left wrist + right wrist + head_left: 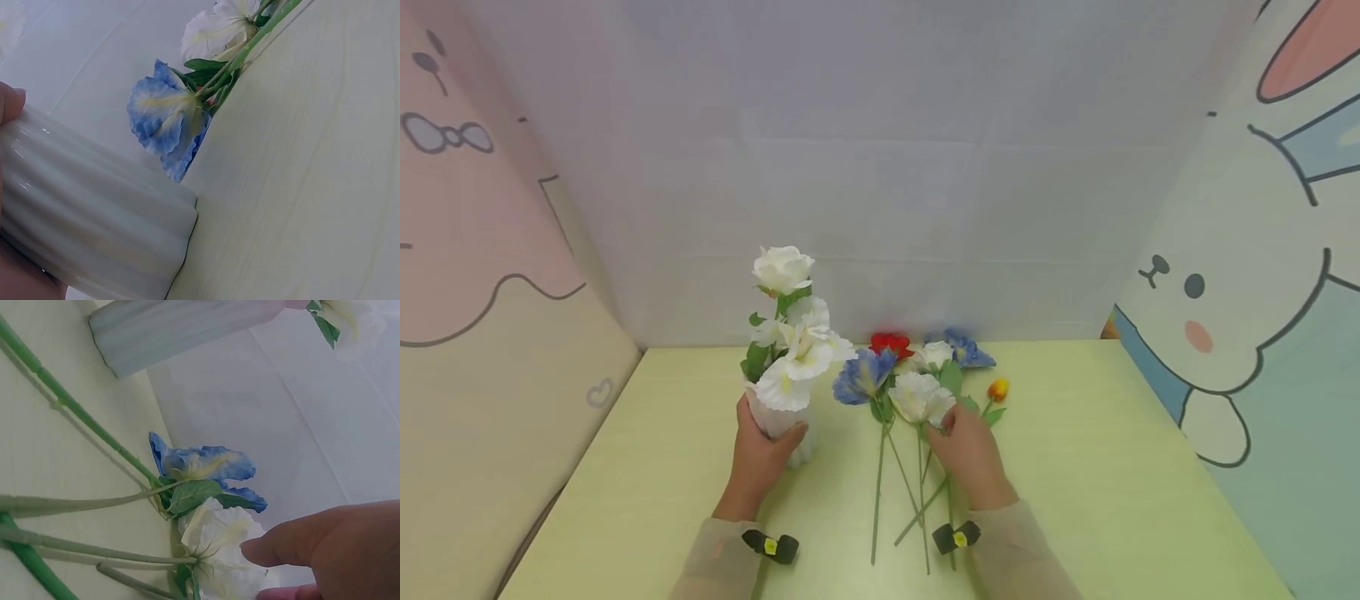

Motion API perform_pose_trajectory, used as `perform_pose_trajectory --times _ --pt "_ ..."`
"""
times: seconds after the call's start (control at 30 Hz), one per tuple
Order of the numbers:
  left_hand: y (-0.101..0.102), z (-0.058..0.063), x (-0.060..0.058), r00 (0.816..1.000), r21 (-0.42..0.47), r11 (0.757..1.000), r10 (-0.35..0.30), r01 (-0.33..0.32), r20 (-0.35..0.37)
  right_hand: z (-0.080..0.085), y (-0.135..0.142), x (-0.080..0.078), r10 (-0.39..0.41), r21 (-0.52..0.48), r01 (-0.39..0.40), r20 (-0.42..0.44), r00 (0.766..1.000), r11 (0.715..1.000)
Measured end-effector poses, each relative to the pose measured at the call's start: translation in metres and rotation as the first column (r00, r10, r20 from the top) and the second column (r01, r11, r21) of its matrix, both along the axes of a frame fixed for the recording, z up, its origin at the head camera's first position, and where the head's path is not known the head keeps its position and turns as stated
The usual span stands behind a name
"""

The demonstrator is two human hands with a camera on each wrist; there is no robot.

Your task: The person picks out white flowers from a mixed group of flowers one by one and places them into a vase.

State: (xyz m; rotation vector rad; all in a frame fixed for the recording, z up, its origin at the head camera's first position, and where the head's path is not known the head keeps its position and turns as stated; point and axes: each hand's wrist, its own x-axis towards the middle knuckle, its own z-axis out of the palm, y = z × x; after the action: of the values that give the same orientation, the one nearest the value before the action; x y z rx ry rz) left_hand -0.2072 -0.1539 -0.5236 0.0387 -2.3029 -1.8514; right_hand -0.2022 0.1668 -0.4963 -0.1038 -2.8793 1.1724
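Observation:
My left hand grips a white ribbed vase standing on the table, with the thumb across its front. Several white artificial flowers with green leaves rise out of it at different heights. To the right, my right hand is at the edge of a white flower lying on the table. In the right wrist view, the thumb overlaps that flower's petals, fingers below partly cut off. A blue flower lies left of it, its green stem pointing toward me.
Behind these lie a red flower, another white flower and a second blue flower. A small orange-yellow tulip lies to the right. Several stems cross on the pale yellow table. A pale cloth hangs behind it.

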Motion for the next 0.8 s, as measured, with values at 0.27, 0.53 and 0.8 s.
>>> perform_pose_trajectory --times 0.27,0.53,0.8 --pt "0.0 0.001 0.001 1.0 0.007 1.0 0.003 -0.003 -0.007 -0.019 0.0 -0.007 -0.014 0.04 0.012 0.042 0.999 0.999" --pt "0.002 0.0 0.0 1.0 -0.006 1.0 0.005 -0.005 -0.021 -0.034 0.0 -0.012 -0.044 0.072 0.04 0.051 0.998 0.997" --pt "0.001 -0.005 -0.001 0.999 -0.013 1.0 0.023 -0.023 -0.028 -0.036 0.007 -0.014 -0.081 0.07 0.079 0.021 0.996 0.994"
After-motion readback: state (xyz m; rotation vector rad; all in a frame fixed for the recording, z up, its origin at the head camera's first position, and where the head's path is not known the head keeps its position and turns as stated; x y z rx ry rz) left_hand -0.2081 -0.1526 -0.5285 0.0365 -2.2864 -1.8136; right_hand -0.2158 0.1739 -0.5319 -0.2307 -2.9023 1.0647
